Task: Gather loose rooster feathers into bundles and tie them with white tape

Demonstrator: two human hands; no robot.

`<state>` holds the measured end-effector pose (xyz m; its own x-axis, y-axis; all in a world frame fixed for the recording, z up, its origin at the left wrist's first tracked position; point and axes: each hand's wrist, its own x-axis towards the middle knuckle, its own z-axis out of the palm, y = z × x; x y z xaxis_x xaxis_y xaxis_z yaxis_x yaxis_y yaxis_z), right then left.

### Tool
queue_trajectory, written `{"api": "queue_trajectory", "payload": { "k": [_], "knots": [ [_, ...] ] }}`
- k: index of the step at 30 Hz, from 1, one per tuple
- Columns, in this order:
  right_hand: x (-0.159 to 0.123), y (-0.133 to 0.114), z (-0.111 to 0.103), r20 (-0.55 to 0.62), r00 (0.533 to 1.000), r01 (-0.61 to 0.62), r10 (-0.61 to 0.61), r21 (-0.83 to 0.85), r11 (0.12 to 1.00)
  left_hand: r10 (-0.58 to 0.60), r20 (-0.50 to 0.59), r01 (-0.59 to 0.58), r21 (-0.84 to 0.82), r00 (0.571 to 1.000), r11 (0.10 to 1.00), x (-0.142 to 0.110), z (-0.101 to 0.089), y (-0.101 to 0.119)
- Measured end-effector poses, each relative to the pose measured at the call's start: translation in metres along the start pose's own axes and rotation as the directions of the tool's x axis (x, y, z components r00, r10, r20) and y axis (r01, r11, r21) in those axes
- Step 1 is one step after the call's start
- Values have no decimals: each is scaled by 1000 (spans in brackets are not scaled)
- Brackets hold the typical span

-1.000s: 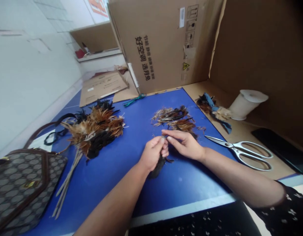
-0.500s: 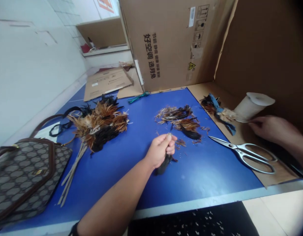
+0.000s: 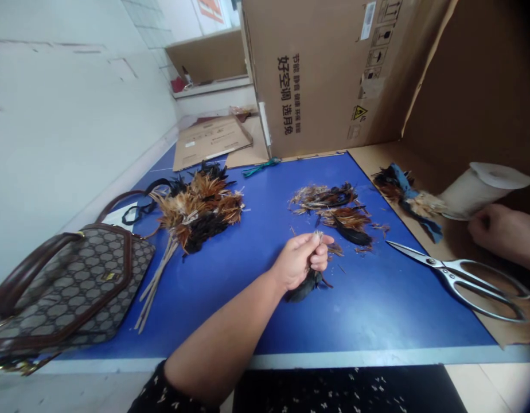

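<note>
My left hand is closed round a small bunch of dark feathers, quill ends up, over the blue table top. My right hand is far to the right, fingers curled at the base of a white thread spool; what they pinch is too small to make out. A loose pile of brown and black feathers lies just beyond my left hand. Large steel scissors lie between my two hands.
A bundle of finished feather sticks lies at the left, beside a patterned brown handbag. Feathers with blue cloth sit near the spool. A big cardboard box and a cardboard wall close the back and right.
My right hand left the feather bunch and moved right to the thread spool. My left hand kept hold of the feathers. The view shifted left.
</note>
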<state>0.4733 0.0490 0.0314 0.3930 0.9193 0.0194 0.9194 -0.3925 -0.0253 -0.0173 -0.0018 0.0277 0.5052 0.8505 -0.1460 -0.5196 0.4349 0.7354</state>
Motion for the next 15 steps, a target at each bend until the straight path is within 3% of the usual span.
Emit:
{"api": "queue_trajectory", "payload": {
  "k": [4,8,11,15],
  "knots": [
    [-21,-41,-31,-26,998,55,-55,-7,998,8,6,-8,18,1000,1000,-1,2,0],
    [-30,-80,-70,-45,981,187,-187,-4,982,7,-32,-6,51,999,999,-3,5,-1],
    [-13,-99,-98,-92,972,214,-215,-19,977,2,-37,0,59,999,998,-3,6,-2],
    [31,-106,-126,-152,979,145,-138,36,989,-6,-24,8,72,1000,997,-3,6,-4]
  ]
}}
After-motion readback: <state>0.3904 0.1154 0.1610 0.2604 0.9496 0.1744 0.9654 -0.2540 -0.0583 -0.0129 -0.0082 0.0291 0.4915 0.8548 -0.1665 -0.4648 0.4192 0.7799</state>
